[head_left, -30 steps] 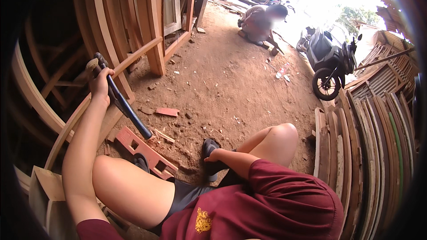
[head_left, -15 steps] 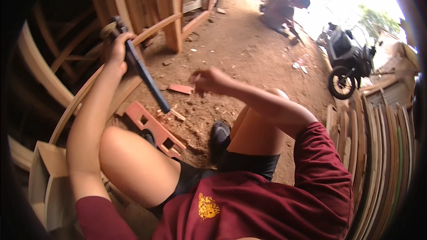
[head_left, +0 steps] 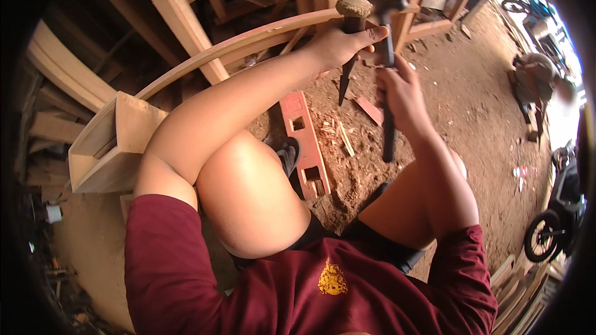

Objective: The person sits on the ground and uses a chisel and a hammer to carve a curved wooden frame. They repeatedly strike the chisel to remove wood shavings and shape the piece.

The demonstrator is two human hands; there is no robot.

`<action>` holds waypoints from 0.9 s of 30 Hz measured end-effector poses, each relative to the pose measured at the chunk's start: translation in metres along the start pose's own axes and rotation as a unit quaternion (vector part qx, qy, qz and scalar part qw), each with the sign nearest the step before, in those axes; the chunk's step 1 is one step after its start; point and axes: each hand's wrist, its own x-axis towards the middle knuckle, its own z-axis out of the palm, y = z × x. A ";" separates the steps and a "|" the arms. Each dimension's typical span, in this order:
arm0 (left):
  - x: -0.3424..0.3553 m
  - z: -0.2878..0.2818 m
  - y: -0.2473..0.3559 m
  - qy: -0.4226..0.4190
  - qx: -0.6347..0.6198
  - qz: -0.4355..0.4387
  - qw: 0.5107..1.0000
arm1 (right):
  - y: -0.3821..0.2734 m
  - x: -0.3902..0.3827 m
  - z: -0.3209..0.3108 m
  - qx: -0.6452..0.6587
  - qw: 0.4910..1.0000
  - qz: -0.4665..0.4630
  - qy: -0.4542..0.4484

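Left hand [head_left: 346,46] grips a dark, tapered, tan-capped chisel [head_left: 346,80] point-down, likely keeping its tip clear; right hand [head_left: 403,92] wraps a black-handled metal hammer [head_left: 389,125] mid-shaft.

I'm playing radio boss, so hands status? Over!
Left hand: gripping chisel, tip down. Right hand: gripping hammer. Red mortised timber: on ground, shoe beside.

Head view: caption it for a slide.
Left hand holds a chisel, right hand a hammer; red beam below.
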 end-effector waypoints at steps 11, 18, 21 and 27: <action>0.045 -0.064 -0.021 0.323 0.051 0.123 0.937 | 0.004 0.033 -0.071 0.088 0.977 0.188 0.039; 0.011 -0.060 -0.001 0.337 0.139 -0.025 0.931 | -0.019 0.035 -0.080 0.539 0.772 0.293 -0.168; 0.008 -0.063 0.002 0.344 0.166 -0.047 0.923 | -0.014 0.034 -0.077 0.541 0.792 0.252 -0.129; -0.011 -0.055 0.028 0.339 0.148 -0.069 0.926 | -0.023 0.028 -0.081 0.565 0.789 0.211 -0.121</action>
